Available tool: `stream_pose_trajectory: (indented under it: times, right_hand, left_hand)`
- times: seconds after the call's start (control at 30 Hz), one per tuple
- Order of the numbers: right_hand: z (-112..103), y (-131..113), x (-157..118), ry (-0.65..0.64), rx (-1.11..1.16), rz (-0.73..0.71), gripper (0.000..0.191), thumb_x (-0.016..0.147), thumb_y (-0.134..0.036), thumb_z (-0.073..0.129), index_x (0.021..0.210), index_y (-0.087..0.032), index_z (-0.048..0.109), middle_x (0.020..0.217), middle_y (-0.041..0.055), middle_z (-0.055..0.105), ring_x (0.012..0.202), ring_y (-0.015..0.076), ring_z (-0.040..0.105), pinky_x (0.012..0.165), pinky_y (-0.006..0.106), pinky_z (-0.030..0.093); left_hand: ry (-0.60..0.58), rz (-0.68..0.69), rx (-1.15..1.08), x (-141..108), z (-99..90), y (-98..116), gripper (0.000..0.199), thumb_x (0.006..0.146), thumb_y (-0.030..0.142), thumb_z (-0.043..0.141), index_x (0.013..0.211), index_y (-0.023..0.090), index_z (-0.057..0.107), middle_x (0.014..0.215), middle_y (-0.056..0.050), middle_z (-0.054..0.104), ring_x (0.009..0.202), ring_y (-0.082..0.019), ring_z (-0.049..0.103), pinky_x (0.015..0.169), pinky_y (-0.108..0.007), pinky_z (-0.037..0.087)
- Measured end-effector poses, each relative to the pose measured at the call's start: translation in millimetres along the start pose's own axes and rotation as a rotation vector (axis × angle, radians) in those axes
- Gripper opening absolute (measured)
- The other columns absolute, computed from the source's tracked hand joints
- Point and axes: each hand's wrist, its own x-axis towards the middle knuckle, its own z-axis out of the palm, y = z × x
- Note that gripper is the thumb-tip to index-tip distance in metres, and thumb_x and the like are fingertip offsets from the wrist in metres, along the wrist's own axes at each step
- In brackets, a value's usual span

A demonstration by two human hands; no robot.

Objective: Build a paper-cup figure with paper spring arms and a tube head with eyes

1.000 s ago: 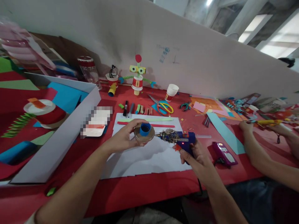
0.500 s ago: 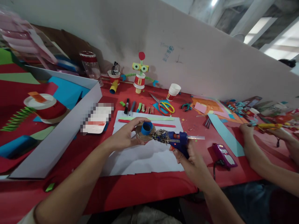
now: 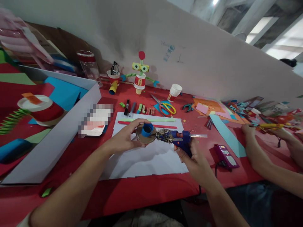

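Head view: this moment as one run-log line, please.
left grip: holds brown disc, blue ring on it | right grip: holds glue gun | nozzle: beside ring

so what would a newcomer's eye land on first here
Probably the crusted blue glue gun, held in the right hand and pointing at the blue ring on the brown disc in the left hand. Beyond them, near the pale wall, a big-eyed paper-cup figure stands upright on the red table.

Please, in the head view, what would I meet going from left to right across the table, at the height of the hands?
Red-and-white cup, phone, blue ring, glue gun, purple box.
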Motion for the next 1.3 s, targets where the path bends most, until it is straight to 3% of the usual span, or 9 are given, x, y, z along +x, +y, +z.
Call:
stream_pose_trajectory:
  times: [0.27, 0.5, 0.73, 0.87, 0.93, 1.13, 1.2, 1.3]
  right_hand:
    - [-3.3, 4.2, 12.4, -0.02, 0.044, 0.004, 0.031, 0.094, -0.04, 0.055, 0.12, -0.025, 0.045, 0.09, 0.0009, 0.06, 0.064, 0.0145, 0.05, 0.06, 0.028, 0.045]
    - [-3.6, -1.9, 33.3, -0.041, 0.085, -0.037, 0.023, 0.092, -0.033, 0.055, 0.111, -0.024, 0.047, 0.087, 0.0001, 0.058, 0.066, 0.014, 0.05, 0.059, 0.028, 0.043]
    - [2.5, -5.7, 51.4, -0.104, 0.255, -0.035, 0.026, 0.089, -0.036, 0.055, 0.108, -0.023, 0.044, 0.079, -0.0037, 0.054, 0.055, 0.0095, 0.042, 0.053, 0.026, 0.039]
    - [0.7, -5.2, 47.1, -0.107, 0.275, -0.028, 0.024, 0.09, -0.036, 0.055, 0.106, -0.023, 0.044, 0.079, -0.0041, 0.055, 0.054, 0.0089, 0.043, 0.052, 0.025, 0.04]
    - [-2.7, -3.9, 41.0, -0.098, 0.257, -0.024, 0.022, 0.091, -0.037, 0.056, 0.103, -0.023, 0.045, 0.079, -0.0038, 0.056, 0.054, 0.0089, 0.043, 0.052, 0.025, 0.041]
    - [-11.5, -0.9, 23.3, -0.021, 0.269, 0.003, 0.029, 0.09, -0.041, 0.061, 0.109, -0.023, 0.047, 0.082, -0.0028, 0.059, 0.055, 0.0094, 0.047, 0.054, 0.026, 0.046]
    - [-12.5, -1.5, 19.5, 0.006, 0.327, 0.035, 0.033, 0.088, -0.043, 0.065, 0.109, -0.024, 0.047, 0.083, -0.0027, 0.059, 0.055, 0.0095, 0.048, 0.054, 0.026, 0.046]
    - [-12.8, -2.2, 15.4, 0.046, 0.416, 0.069, 0.033, 0.087, -0.045, 0.067, 0.105, -0.024, 0.049, 0.08, -0.0033, 0.058, 0.055, 0.0092, 0.046, 0.054, 0.025, 0.044]
  left_hand:
    - [-0.008, -0.02, 0.016, -0.6, -0.2, -0.6, 0.064, 0.072, 0.027, 0.079, 0.128, 0.026, 0.048, 0.13, -0.008, 0.058, 0.115, -0.025, 0.059, 0.098, -0.038, 0.046]
    - [0.002, -0.015, 0.005, -1.2, 0.4, -6.8, 0.065, 0.073, 0.032, 0.081, 0.129, 0.028, 0.049, 0.131, -0.009, 0.056, 0.117, -0.028, 0.058, 0.1, -0.043, 0.047]
    - [0.043, 0.042, 0.041, -0.3, -0.2, -6.9, 0.067, 0.067, 0.034, 0.084, 0.127, 0.031, 0.053, 0.147, -0.01, 0.039, 0.139, -0.035, 0.039, 0.111, -0.049, 0.039]
    - [0.016, -0.095, -0.108, -1.6, 0.1, -2.4, 0.089, 0.067, 0.028, 0.082, 0.141, 0.033, 0.033, 0.14, -0.011, 0.049, 0.128, -0.031, 0.053, 0.107, -0.048, 0.042]
    - [-0.007, -0.134, -0.132, -1.6, 1.1, -2.6, 0.091, 0.067, 0.027, 0.082, 0.141, 0.033, 0.029, 0.135, -0.01, 0.052, 0.127, -0.03, 0.053, 0.107, -0.048, 0.041]
    - [0.09, -0.146, -0.088, 1.8, 11.4, -10.3, 0.109, 0.051, 0.035, 0.092, 0.137, 0.034, 0.026, 0.139, -0.012, 0.035, 0.132, -0.035, 0.043, 0.098, -0.048, 0.047]
    - [0.083, -0.182, -0.118, 1.7, 11.4, -9.2, 0.108, 0.054, 0.035, 0.09, 0.139, 0.036, 0.023, 0.136, -0.012, 0.039, 0.131, -0.035, 0.045, 0.092, -0.046, 0.05]
    - [-0.008, -0.224, -0.157, -0.6, 6.0, -4.9, 0.099, 0.066, 0.035, 0.083, 0.143, 0.037, 0.02, 0.135, -0.011, 0.047, 0.131, -0.032, 0.048, 0.098, -0.048, 0.048]
